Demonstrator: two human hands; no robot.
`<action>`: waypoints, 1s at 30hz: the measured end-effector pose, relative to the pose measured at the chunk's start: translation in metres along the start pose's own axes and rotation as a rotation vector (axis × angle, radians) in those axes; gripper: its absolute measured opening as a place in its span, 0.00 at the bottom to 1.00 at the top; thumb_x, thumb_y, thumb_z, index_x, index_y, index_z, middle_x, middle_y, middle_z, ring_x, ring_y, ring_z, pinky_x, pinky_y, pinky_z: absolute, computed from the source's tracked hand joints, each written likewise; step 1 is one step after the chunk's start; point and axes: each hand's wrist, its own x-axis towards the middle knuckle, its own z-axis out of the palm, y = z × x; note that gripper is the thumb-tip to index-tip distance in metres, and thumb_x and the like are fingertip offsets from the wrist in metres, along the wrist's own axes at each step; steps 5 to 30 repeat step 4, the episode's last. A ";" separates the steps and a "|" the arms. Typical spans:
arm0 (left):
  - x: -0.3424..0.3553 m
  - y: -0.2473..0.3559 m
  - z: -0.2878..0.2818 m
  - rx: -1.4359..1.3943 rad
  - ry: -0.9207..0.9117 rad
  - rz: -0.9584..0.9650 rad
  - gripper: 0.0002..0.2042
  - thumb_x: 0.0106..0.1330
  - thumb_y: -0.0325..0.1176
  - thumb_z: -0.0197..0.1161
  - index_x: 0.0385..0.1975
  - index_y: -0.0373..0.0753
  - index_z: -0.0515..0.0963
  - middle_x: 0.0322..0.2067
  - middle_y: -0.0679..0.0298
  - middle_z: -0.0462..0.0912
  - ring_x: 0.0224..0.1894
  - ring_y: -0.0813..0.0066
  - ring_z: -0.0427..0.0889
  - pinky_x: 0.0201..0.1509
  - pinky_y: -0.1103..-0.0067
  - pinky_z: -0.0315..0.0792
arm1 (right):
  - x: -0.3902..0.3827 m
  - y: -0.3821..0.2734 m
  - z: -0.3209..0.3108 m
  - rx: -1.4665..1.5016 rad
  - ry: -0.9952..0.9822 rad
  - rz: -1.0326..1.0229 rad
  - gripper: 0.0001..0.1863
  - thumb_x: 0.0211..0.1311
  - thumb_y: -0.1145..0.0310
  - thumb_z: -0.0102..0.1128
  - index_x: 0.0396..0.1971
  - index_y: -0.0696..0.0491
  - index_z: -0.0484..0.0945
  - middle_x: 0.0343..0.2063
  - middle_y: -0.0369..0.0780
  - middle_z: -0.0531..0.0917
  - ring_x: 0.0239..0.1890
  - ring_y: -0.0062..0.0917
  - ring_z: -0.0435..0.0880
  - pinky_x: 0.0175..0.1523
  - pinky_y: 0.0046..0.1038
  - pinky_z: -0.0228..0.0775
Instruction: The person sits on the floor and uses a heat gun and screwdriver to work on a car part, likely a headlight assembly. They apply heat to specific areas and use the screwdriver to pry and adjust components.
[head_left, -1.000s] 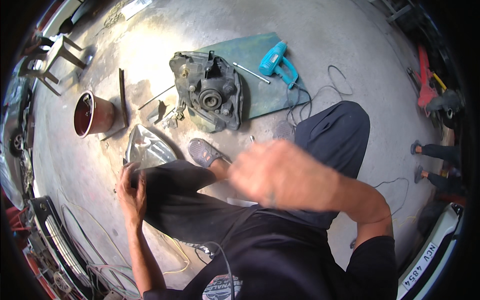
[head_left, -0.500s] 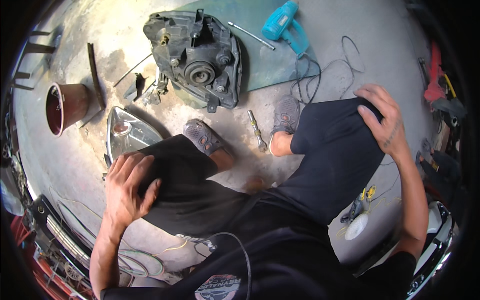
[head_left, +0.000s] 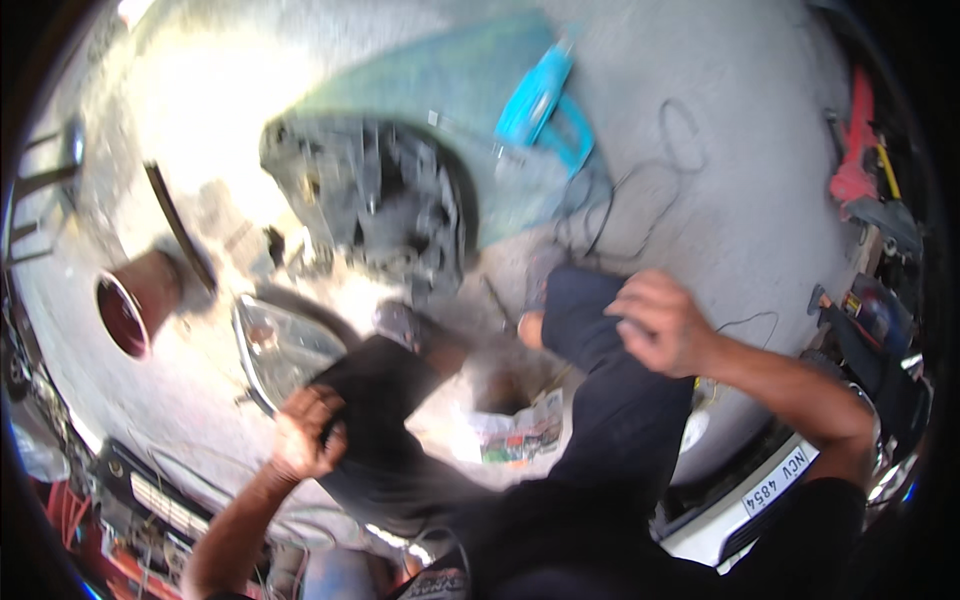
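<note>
My left hand [head_left: 308, 432] rests on my left knee, its fingers loosely spread and holding nothing visible. Above my right thigh is my right hand [head_left: 662, 325], somewhat blurred, with bent fingers apart and nothing seen in them. Beyond my left foot lies a black headlight housing [head_left: 375, 200], back side up, partly on a greenish sheet [head_left: 400, 82]. A clear headlight lens [head_left: 290, 345] sits on the floor close to my left knee. On the sheet's right part lies a teal heat gun [head_left: 535, 105]. A slim screwdriver-like tool [head_left: 497, 298] is blurred between my feet.
A reddish-brown bucket [head_left: 165, 285] lies tipped at the left, near a dark strip [head_left: 180, 225]. The heat gun's black cord [head_left: 655, 235] loops across the floor. Printed paper or plastic [head_left: 518, 435] lies between my legs. A car bumper [head_left: 740, 500] stands behind at right.
My right hand has come off the right knee and moved left and inward. The left hand still rests on its knee. The view has shifted, bringing the printed paper or plastic into sight.
</note>
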 end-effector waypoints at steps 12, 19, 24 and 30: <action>-0.003 0.037 0.000 0.025 -0.073 -0.134 0.16 0.58 0.36 0.67 0.45 0.38 0.82 0.48 0.51 0.83 0.53 0.45 0.80 0.63 0.59 0.73 | -0.023 -0.027 0.001 -0.007 0.157 0.079 0.13 0.56 0.69 0.68 0.40 0.57 0.86 0.38 0.45 0.83 0.47 0.42 0.80 0.53 0.40 0.74; -0.003 0.037 0.000 0.025 -0.073 -0.134 0.16 0.58 0.36 0.67 0.45 0.38 0.82 0.48 0.51 0.83 0.53 0.45 0.80 0.63 0.59 0.73 | -0.023 -0.027 0.001 -0.007 0.157 0.079 0.13 0.56 0.69 0.68 0.40 0.57 0.86 0.38 0.45 0.83 0.47 0.42 0.80 0.53 0.40 0.74; -0.003 0.037 0.000 0.025 -0.073 -0.134 0.16 0.58 0.36 0.67 0.45 0.38 0.82 0.48 0.51 0.83 0.53 0.45 0.80 0.63 0.59 0.73 | -0.023 -0.027 0.001 -0.007 0.157 0.079 0.13 0.56 0.69 0.68 0.40 0.57 0.86 0.38 0.45 0.83 0.47 0.42 0.80 0.53 0.40 0.74; -0.003 0.037 0.000 0.025 -0.073 -0.134 0.16 0.58 0.36 0.67 0.45 0.38 0.82 0.48 0.51 0.83 0.53 0.45 0.80 0.63 0.59 0.73 | -0.023 -0.027 0.001 -0.007 0.157 0.079 0.13 0.56 0.69 0.68 0.40 0.57 0.86 0.38 0.45 0.83 0.47 0.42 0.80 0.53 0.40 0.74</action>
